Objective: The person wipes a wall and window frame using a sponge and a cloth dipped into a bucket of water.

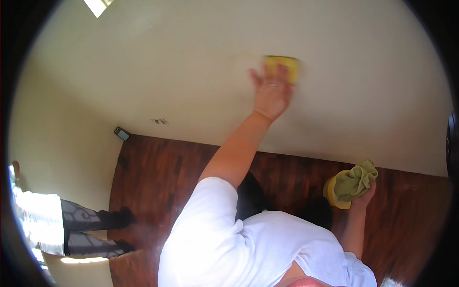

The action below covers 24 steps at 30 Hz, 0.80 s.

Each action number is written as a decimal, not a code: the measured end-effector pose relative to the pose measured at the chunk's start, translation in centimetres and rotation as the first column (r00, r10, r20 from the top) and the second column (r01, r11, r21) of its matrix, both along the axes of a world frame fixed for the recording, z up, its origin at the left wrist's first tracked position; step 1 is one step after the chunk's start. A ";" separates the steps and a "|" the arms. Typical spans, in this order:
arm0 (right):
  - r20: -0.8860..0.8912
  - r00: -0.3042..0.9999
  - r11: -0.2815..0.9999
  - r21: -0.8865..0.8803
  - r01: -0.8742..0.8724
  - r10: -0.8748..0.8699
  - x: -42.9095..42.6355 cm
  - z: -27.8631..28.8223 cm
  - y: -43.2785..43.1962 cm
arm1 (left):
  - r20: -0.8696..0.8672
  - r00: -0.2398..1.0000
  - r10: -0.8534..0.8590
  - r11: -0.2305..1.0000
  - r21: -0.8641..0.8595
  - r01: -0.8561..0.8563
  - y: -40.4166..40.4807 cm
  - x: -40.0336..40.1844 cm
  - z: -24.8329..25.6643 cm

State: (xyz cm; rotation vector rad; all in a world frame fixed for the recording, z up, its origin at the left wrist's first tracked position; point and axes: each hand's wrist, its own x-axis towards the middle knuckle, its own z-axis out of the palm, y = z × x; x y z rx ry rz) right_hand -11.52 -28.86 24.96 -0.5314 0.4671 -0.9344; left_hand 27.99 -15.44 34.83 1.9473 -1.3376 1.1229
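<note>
My left hand is raised against the pale wall, fingers spread over a yellow pad. Blur hides whether the pad is a sponge or a sanding pad; a dark line runs along its top edge. A ring shows on one finger. Lower down on the right, my right hand grips a yellow tub at its side. A crumpled green cloth lies over the tub's opening and partly covers that hand's fingers. The tub's inside is mostly hidden by the cloth.
Dark reddish wood flooring meets the wall below. A wall socket plate sits low on the wall. Near the corner is a small dark device with a screen. At the left, another person stands in dark trousers.
</note>
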 end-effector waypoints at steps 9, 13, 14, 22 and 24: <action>-0.113 0.993 1.000 -0.002 0.017 -0.017 -2.5 1.3 0.4 | -0.645 0.727 0.234 0.678 -0.428 -0.598 18.3 16.6 12.5; -0.157 0.987 0.997 -0.078 0.023 -0.036 -1.5 -0.7 -3.1 | -0.320 0.893 0.316 0.845 -0.334 -0.419 8.5 10.1 13.7; -0.068 0.997 0.997 -0.066 -0.038 0.034 -0.3 -1.0 -3.7 | -0.136 0.952 0.273 0.925 -0.233 -0.299 5.0 7.1 13.7; 0.056 0.993 0.994 -0.017 -0.104 0.105 4.3 0.0 -7.3 | -0.277 0.842 0.462 0.779 -0.326 -0.535 11.4 11.4 17.2; 0.113 0.945 0.951 -0.080 -0.299 0.307 2.7 -0.3 -8.2 | -0.628 0.681 0.378 0.642 -0.352 -0.681 13.8 12.4 18.9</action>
